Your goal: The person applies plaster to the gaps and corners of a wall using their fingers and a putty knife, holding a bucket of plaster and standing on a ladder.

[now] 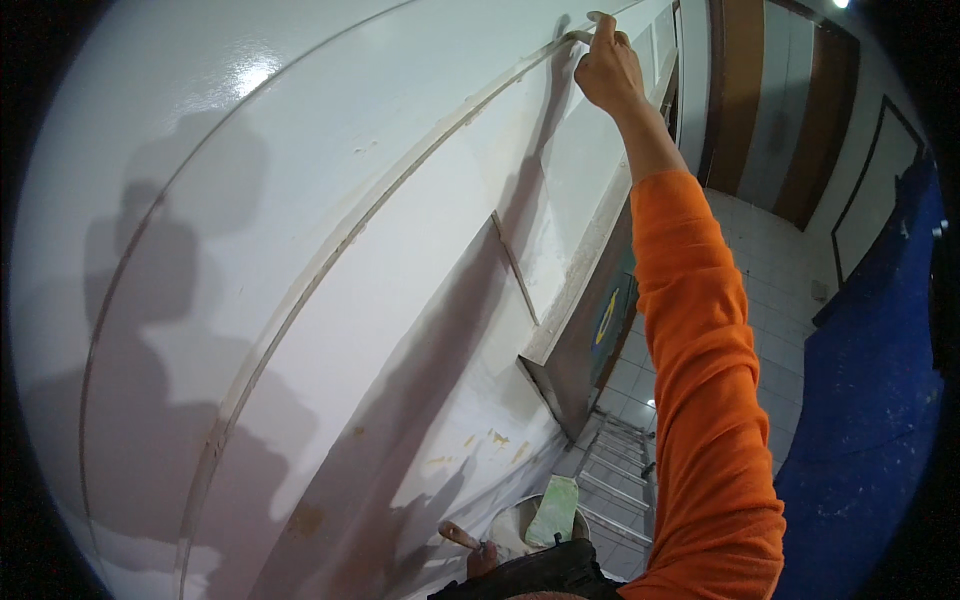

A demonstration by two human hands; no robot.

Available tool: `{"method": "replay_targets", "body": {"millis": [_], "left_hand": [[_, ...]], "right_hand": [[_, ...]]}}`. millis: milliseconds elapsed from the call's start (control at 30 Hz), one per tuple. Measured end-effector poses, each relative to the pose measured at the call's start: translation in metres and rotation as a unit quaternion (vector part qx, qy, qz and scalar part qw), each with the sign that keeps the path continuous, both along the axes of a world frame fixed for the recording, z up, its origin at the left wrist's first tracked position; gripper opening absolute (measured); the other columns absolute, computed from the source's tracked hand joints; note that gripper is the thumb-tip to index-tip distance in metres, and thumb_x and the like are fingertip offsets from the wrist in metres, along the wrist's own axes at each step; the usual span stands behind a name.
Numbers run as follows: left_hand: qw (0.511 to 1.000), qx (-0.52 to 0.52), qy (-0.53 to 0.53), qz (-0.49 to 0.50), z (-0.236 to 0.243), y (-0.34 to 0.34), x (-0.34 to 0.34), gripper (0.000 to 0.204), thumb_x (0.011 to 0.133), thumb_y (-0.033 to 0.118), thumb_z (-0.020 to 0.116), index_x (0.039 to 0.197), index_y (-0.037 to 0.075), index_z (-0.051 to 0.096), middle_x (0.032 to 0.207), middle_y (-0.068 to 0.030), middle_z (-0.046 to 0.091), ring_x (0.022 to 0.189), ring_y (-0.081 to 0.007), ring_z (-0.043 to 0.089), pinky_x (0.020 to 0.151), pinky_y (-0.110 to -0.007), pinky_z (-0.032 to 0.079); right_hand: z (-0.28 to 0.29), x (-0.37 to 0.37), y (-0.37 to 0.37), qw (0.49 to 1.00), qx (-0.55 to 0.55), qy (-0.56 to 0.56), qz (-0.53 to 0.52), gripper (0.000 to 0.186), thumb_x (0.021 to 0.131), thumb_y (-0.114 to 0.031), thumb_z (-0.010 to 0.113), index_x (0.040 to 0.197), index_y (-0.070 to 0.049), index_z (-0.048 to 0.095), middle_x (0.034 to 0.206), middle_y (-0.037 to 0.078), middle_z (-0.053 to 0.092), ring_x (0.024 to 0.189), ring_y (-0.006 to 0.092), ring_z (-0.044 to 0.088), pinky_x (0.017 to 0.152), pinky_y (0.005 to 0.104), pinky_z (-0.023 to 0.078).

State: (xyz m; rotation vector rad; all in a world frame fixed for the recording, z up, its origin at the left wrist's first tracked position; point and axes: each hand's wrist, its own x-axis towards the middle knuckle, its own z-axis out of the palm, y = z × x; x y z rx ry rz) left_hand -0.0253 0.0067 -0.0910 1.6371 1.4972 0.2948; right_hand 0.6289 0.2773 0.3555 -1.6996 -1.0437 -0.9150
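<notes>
My right hand (610, 70), at the end of my orange sleeve, is raised to a long grooved seam (356, 232) high on the white wall, its fingers closed on a small blade-like tool (581, 36) that meets the seam. Low in the view, my left hand (483, 560) is partly hidden by dark clothing, closed on a wooden-handled tool (455, 533). Beside it a pale green slab (553, 508) rests on a round container (512, 530) holding light material. My shadow lies across the wall.
An aluminium ladder (610, 480) lies below the wall's brown-grey ledge (547, 378). A tiled floor (760, 260) runs along the right, with brown door panels (732, 100) at the far end and a hanging blue sheet (860, 390) along the right side.
</notes>
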Motion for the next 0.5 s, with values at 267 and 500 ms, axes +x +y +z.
{"method": "replay_targets", "body": {"millis": [267, 500], "left_hand": [[1.000, 0.000, 0.002, -0.004, -0.002, 0.002, 0.001, 0.050, 0.097, 0.044, 0.057, 0.103, -0.006, 0.062, 0.091, -0.0295, 0.064, 0.085, -0.0479, 0.062, 0.073, -0.054, 0.045], [1.000, 0.003, 0.008, -0.008, -0.001, 0.001, -0.002, 0.051, 0.097, 0.045, 0.057, 0.102, -0.005, 0.063, 0.090, -0.0297, 0.064, 0.085, -0.0482, 0.062, 0.072, -0.054, 0.045]], "right_hand": [[0.000, 0.004, -0.002, 0.976, 0.128, 0.163, 0.067, 0.060, 0.081, -0.005, 0.058, 0.133, 0.006, 0.032, 0.110, 0.033, 0.065, 0.107, 0.0481, 0.065, 0.095, 0.0483, 0.051], [0.010, -0.006, 0.009, 0.967, 0.082, 0.231, 0.071, 0.066, 0.082, -0.009, 0.057, 0.140, 0.005, 0.028, 0.120, 0.034, 0.064, 0.113, 0.0478, 0.063, 0.100, 0.0442, 0.049]]}}
